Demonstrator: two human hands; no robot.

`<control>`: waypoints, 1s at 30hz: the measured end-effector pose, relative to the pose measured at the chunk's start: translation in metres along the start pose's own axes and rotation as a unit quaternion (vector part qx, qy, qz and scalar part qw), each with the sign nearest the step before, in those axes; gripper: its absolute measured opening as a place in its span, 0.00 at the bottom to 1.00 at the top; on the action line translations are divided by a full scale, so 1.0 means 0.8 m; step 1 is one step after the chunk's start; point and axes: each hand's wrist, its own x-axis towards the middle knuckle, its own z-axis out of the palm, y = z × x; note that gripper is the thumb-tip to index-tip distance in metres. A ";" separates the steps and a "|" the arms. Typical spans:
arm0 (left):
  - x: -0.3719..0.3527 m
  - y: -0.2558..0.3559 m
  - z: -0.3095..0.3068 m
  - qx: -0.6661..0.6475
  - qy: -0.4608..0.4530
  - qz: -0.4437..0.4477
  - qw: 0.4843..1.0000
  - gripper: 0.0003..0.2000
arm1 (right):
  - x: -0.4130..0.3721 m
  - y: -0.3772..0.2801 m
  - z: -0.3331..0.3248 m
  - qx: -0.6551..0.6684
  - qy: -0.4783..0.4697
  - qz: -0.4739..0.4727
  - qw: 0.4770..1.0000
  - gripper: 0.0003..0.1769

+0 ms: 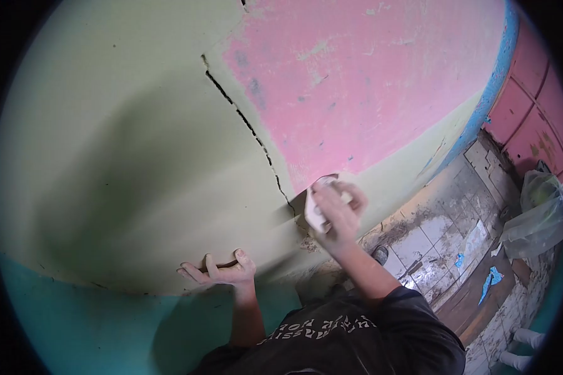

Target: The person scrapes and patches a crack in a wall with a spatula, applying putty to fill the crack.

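My right hand (339, 209) is closed around a pale folded sheet (316, 212) that looks like sandpaper, held at the wall by the lower corner of a pink painted patch (356, 94). That hand is slightly blurred, and its fingers hide part of the sheet. Lower and to the left, my left hand (226, 271) has its fingers spread at the pale green wall (137, 206), holding nothing. White dust covers its fingertips. Between the hands and up along the pink patch runs a dark jagged crack (247, 122).
Dirty white floor tiles (435, 228) lie at the right, with a brown board (463, 300) and blue scraps (491, 281). A clear plastic bag (535, 219) stands near a pink door-like panel (538, 106). White pipe-like ends (516, 350) show at lower right. Teal paint (75, 325) covers the wall's lower part.
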 end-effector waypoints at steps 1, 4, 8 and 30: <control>0.000 -0.001 0.002 -0.004 0.005 0.002 1.000 0.31 | 0.004 0.010 0.002 -0.017 0.050 0.021 0.998 0.20; 0.002 0.000 0.002 0.001 0.010 0.004 1.000 0.31 | 0.013 0.012 0.017 -0.037 0.156 0.051 0.986 0.17; 0.000 0.001 -0.001 0.003 0.001 -0.003 1.000 0.31 | -0.012 -0.002 0.012 -0.023 0.043 0.030 0.998 0.17; -0.004 0.002 0.001 0.005 -0.001 -0.011 1.000 0.30 | -0.019 0.001 0.022 0.005 0.056 0.020 0.998 0.16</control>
